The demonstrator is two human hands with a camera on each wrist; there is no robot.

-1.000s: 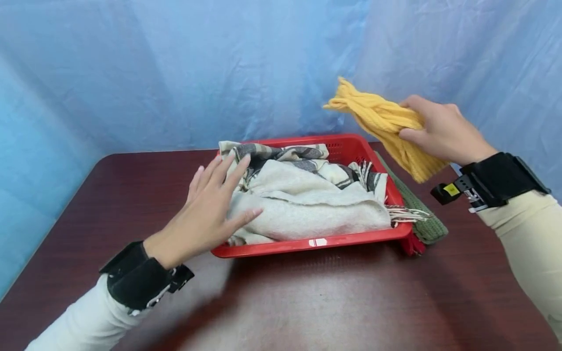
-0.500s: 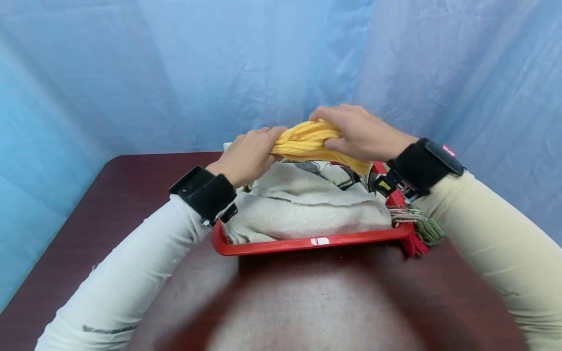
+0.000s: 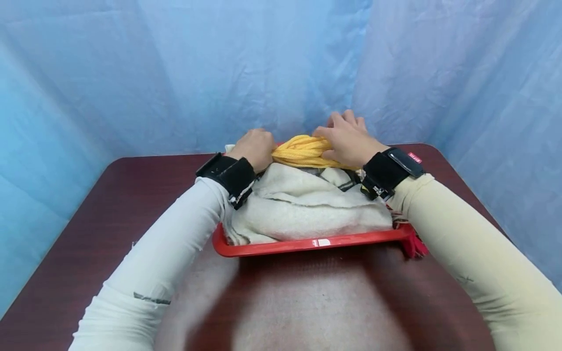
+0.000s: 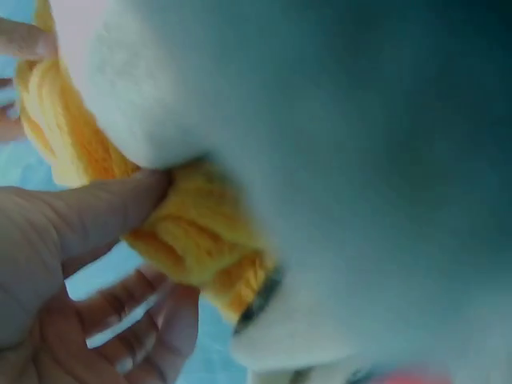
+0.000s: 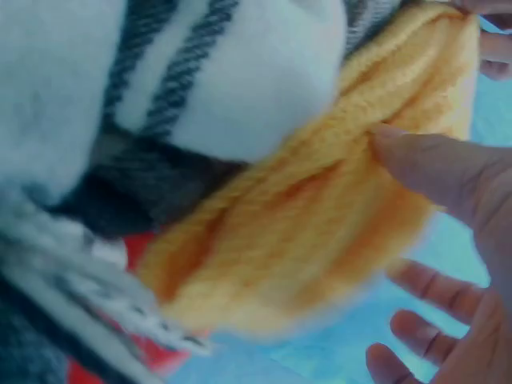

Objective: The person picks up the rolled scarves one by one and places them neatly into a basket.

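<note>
knit scarf point(image 3: 300, 151) behind blanket point(image 3: 303, 209), both in basket point(image 3: 307, 244)

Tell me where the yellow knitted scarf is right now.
In the head view the yellow knitted scarf sits at the far edge of the red basket, on the cream plaid blanket, between the left hand and right hand.

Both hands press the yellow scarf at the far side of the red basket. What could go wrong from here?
1. The yellow scarf sits high on the piled cream blanket, at the far rim of the basket; it may slide off behind.
2. The left hand and right hand push far from the near rim, so the basket may tip or slide.
</note>
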